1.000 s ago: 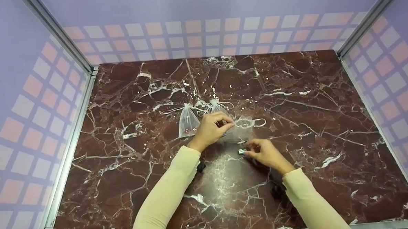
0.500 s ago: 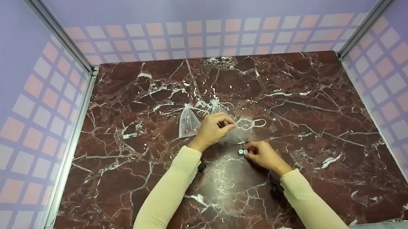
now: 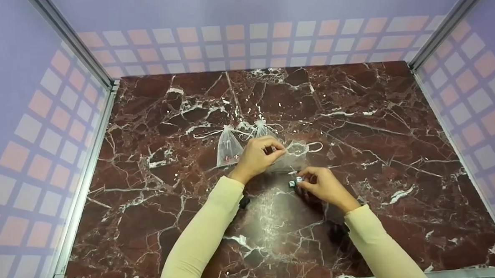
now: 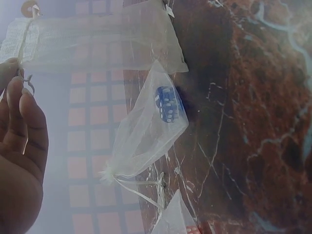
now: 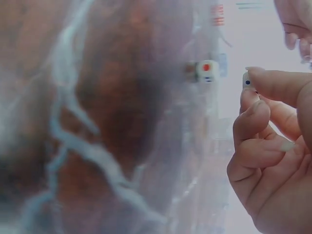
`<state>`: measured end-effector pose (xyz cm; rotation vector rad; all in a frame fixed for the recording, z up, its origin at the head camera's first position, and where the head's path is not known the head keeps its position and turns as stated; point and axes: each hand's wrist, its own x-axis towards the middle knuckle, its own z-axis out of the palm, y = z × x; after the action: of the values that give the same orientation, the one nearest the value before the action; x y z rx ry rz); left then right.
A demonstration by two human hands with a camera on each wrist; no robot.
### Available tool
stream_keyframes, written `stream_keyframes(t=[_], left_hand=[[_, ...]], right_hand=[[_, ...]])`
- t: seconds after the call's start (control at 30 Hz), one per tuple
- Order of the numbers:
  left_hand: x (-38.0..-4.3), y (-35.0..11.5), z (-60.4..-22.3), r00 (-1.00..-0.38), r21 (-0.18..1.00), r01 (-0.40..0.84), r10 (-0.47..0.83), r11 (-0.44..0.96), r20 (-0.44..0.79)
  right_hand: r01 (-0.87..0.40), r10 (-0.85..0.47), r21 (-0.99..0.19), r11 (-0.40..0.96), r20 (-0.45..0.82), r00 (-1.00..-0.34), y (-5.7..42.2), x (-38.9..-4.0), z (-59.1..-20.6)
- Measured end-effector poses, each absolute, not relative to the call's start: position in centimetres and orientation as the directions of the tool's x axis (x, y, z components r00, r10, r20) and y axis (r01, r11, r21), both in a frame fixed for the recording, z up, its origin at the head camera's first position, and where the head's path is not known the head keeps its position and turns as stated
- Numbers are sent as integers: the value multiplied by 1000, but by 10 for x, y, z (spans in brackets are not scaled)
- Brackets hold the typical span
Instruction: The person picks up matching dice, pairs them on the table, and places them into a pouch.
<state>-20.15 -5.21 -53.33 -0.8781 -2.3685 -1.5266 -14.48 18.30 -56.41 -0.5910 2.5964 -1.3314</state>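
My left hand (image 3: 258, 157) pinches the mouth of a sheer white drawstring bag (image 3: 291, 161), which lies flat with its cord loop out to the right. In the left wrist view the fingers of this hand (image 4: 24, 151) grip the bag's (image 4: 107, 44) gathered cord end. Just in front of the bag, my right hand (image 3: 325, 188) holds a white die (image 3: 299, 179) between thumb and fingertips. That die (image 5: 247, 81) is mostly covered by the fingers in the right wrist view. A second white die (image 3: 291, 184) rests on the table beside the fingertips.
Two tied sheer bags lie behind and left of my left hand: one (image 3: 227, 146) with red dice (image 3: 231, 158), the other (image 4: 146, 136) with blue dice (image 4: 168, 105). Purple walls (image 3: 242, 9) with printed squares enclose the marble table (image 3: 172, 226) at the back and sides.
The right fingers have drawn one white die slightly up and away from the other, which stays on the table. My left hand and the bag look the same.
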Motion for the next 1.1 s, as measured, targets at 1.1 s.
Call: stream_keyframes(t=[1.1], left_hand=[[-201,-50,-534,-800,759,582,375,293,468]], right_hand=[[-332,-142,-760,559,307,-941,172,-177,-493]])
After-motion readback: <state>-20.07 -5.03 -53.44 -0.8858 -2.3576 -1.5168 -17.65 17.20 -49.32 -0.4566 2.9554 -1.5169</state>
